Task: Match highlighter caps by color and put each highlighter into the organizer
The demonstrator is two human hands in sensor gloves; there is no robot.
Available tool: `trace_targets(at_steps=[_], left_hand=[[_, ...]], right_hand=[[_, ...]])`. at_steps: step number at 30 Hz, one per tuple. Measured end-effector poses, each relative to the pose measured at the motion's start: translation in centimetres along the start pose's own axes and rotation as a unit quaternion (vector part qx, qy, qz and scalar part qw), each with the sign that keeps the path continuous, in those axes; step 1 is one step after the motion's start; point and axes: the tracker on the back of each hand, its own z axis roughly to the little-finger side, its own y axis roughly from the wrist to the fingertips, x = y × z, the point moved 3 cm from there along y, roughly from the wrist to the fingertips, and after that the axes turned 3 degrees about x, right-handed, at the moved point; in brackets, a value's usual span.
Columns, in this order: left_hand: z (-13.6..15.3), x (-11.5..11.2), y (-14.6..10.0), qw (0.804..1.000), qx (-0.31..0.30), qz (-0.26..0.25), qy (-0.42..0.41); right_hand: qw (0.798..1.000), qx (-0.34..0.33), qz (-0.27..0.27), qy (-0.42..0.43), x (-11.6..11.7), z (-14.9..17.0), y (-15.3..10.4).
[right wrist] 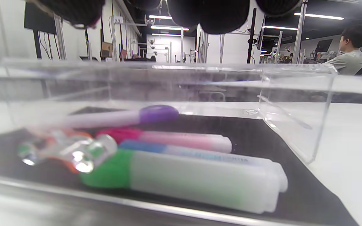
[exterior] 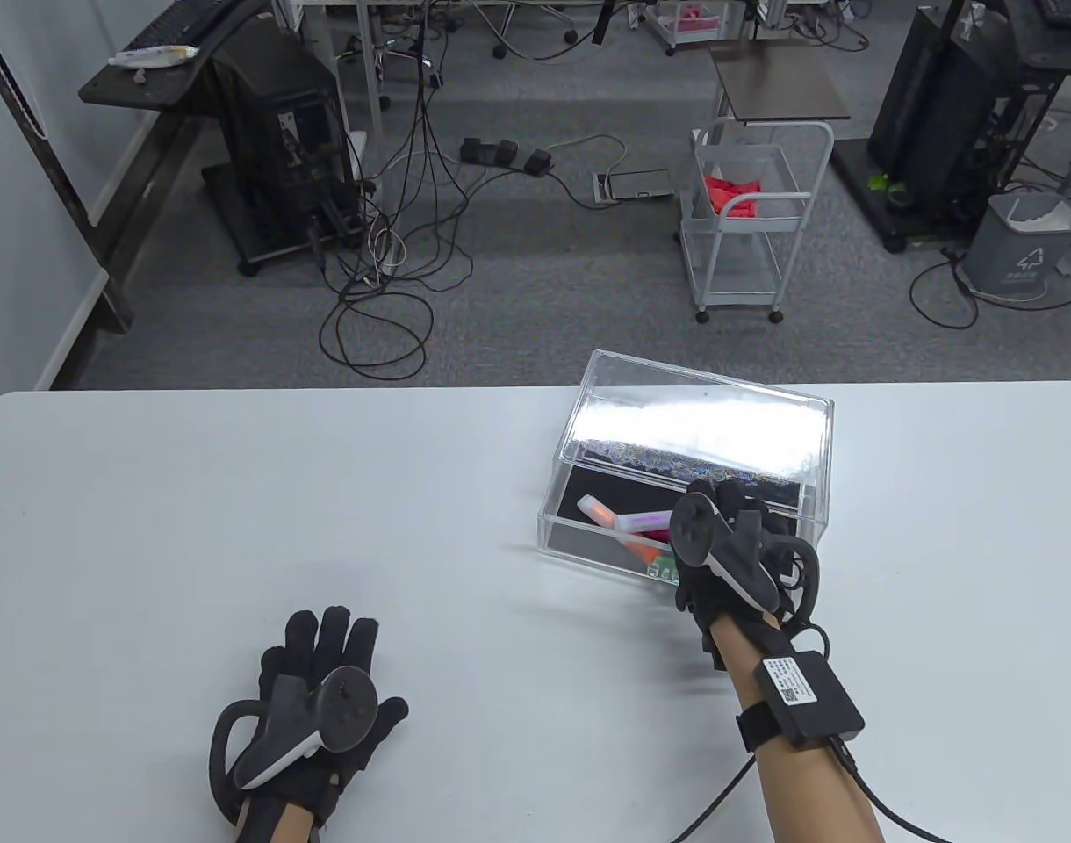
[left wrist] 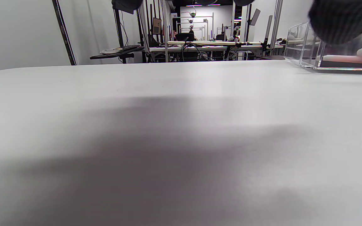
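The clear acrylic organizer (exterior: 555, 492) stands on the white table right of centre, its top open. Several capped highlighters lie on its black floor: green (right wrist: 181, 179) nearest the front wall, then blue (right wrist: 200, 153), pink (right wrist: 174, 139) and purple (right wrist: 121, 117), with an orange one (exterior: 641, 553) partly behind glare. My right hand (exterior: 720, 518) hovers over the organizer's front right part; its fingertips (right wrist: 212, 15) hang above the highlighters with nothing between them. My left hand (exterior: 320, 667) lies flat on the table at the front left, fingers straight, holding nothing.
The white table (exterior: 237, 492) stretches wide to the left of the organizer (left wrist: 303, 44). Beyond its far edge are a carpeted floor with cables, a white trolley (exterior: 755, 219) and a grey bin (exterior: 1023, 241). A person (right wrist: 350, 53) sits far off.
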Motion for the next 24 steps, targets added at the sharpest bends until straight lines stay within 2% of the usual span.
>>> trace_targets(at_steps=[3,8,14,19,24], left_hand=[[0.1,0.0,0.0,1.000,0.002,0.002,0.000],[0.2,0.0,-0.1,1.000,0.002,0.004,-0.001],[0.1,0.0,0.0,1.000,-0.002,0.010,-0.004],[0.1,-0.2,0.0,1.000,-0.004,0.009,-0.003],[0.2,-0.3,0.1,1.000,-0.001,0.012,-0.001]], right_hand=[[0.998,0.017,0.003,0.056,-1.0,0.7,-1.2],[0.979,0.077,-0.070,0.173,-0.4,2.6,-2.9],[0.945,0.156,-0.152,0.244,3.0,4.4,-3.9],[0.904,0.207,-0.213,0.306,6.8,4.9,-3.7],[0.873,0.243,-0.236,0.350,9.0,5.0,-3.3]])
